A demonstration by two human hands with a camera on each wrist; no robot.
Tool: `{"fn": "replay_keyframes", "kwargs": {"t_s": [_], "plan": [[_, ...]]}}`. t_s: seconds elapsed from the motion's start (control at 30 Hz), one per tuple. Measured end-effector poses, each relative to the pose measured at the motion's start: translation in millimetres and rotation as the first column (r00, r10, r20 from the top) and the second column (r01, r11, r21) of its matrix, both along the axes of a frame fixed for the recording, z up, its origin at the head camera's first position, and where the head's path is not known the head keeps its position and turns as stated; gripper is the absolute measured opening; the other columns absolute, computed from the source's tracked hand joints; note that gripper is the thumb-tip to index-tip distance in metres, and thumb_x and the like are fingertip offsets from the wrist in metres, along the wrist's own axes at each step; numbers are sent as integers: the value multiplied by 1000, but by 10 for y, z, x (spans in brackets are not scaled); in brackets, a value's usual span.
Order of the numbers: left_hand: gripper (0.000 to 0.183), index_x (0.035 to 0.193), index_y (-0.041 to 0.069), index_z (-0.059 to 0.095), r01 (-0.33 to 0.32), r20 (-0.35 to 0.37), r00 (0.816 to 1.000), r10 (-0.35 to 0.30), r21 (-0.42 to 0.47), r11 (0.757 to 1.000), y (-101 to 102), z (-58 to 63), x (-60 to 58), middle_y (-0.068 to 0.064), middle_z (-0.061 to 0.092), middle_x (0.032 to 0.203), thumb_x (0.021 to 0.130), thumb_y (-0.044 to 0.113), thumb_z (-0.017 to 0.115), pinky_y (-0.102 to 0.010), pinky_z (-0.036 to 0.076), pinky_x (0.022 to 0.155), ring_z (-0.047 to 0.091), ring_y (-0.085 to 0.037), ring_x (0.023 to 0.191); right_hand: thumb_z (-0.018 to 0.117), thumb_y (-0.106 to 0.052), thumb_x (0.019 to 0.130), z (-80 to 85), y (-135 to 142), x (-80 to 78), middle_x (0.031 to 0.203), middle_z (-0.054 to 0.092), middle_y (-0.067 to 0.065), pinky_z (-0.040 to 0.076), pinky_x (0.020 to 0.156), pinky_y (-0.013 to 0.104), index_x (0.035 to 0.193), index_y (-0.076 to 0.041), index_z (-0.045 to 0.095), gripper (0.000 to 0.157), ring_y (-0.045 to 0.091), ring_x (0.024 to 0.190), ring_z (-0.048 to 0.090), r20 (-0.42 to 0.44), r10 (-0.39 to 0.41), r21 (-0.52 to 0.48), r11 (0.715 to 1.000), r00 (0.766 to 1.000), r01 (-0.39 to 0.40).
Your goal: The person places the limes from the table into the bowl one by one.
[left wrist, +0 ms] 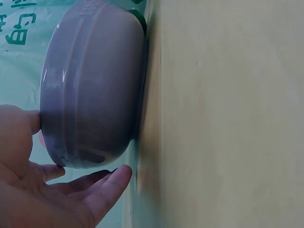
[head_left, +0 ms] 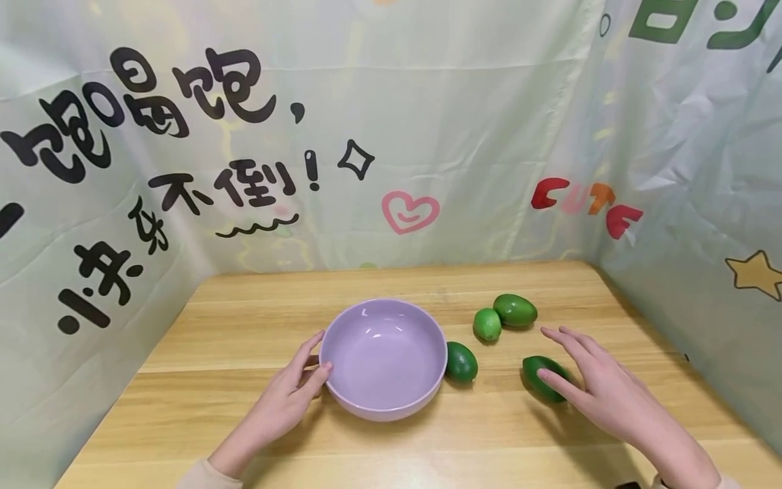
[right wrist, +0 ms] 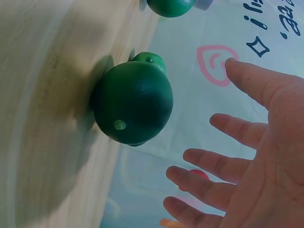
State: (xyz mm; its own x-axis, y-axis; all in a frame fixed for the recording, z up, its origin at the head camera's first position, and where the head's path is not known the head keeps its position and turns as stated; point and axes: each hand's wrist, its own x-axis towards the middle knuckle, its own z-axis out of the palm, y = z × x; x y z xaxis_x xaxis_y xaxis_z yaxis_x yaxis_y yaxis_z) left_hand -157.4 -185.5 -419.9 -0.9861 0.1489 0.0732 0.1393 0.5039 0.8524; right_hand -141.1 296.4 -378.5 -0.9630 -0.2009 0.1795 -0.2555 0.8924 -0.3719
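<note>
A lilac bowl (head_left: 383, 360) sits on the wooden table, upright. My left hand (head_left: 293, 390) is at its left side, thumb at the rim and fingers spread along the outer wall. In the left wrist view the bowl (left wrist: 95, 85) appears sideways, with my left fingertips right at its wall. My right hand (head_left: 611, 390) hovers by a dark green avocado (head_left: 544, 378), its fingers spread. The right wrist view shows that avocado (right wrist: 135, 102), stem nub facing the camera, apart from my right hand (right wrist: 256, 161) with its extended fingers.
Another dark green avocado (head_left: 461, 363) lies close against the bowl's right side. Farther back, a small lime (head_left: 487, 324) lies next to a green oval fruit (head_left: 515, 310). Printed cloth (head_left: 476, 136) walls in the table (head_left: 244, 319) at the back and sides.
</note>
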Motion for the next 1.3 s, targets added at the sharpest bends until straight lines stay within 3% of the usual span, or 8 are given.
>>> {"fn": "replay_keyframes", "kwargs": {"t_s": [0.1, 0.2, 0.5, 0.63, 0.97, 1.3], "plan": [[64, 169, 28, 33, 8, 52, 999, -12, 81, 997, 5, -12, 0, -27, 60, 151, 111, 38, 60, -32, 69, 91, 72, -36, 126, 70, -50, 103, -14, 9, -4, 160, 45, 32, 51, 91, 82, 160, -16, 46, 70, 61, 136, 51, 0, 0, 4, 1000, 1000, 0], [65, 169, 27, 31, 15, 87, 996, -28, 146, 989, 7, -18, -3, -30, 57, 152, 111, 35, 60, -31, 68, 92, 70, -38, 128, 70, -50, 104, -29, 17, -12, 159, 45, 33, 51, 91, 82, 160, -16, 46, 70, 61, 136, 51, 3, 1, 7, 1000, 1000, -1], [67, 171, 26, 22, 67, 155, 981, -116, 293, 954, -5, -37, -41, -35, 45, 159, 114, 32, 56, -39, 65, 101, 61, -45, 137, 69, -50, 104, -55, 38, -49, 157, 47, 33, 52, 91, 81, 160, -15, 46, 71, 60, 136, 52, 14, 7, 12, 1000, 1000, -7], [66, 171, 28, 21, 61, 183, 974, -130, 342, 938, -12, -44, -48, -35, 42, 160, 114, 31, 55, -45, 64, 103, 59, -47, 138, 70, -50, 104, -61, 42, -67, 156, 48, 33, 53, 91, 80, 160, -14, 47, 71, 59, 135, 53, 16, 9, 17, 1000, 1000, -10], [63, 168, 32, 28, 15, 207, 972, -111, 416, 909, 4, -58, -45, -32, 41, 159, 113, 28, 58, -48, 63, 105, 60, -44, 137, 73, -48, 102, -66, 29, -92, 150, 56, 28, 55, 92, 76, 156, -16, 52, 67, 53, 133, 57, -21, 28, 22, 999, 999, -28], [60, 166, 31, 31, 3, 204, 974, -101, 432, 902, 9, -71, -49, -31, 43, 159, 113, 28, 58, -50, 64, 104, 61, -44, 136, 78, -45, 99, -86, 20, -112, 143, 61, 26, 58, 92, 71, 152, -13, 55, 66, 50, 127, 63, -24, 62, 33, 998, 998, -62]]}}
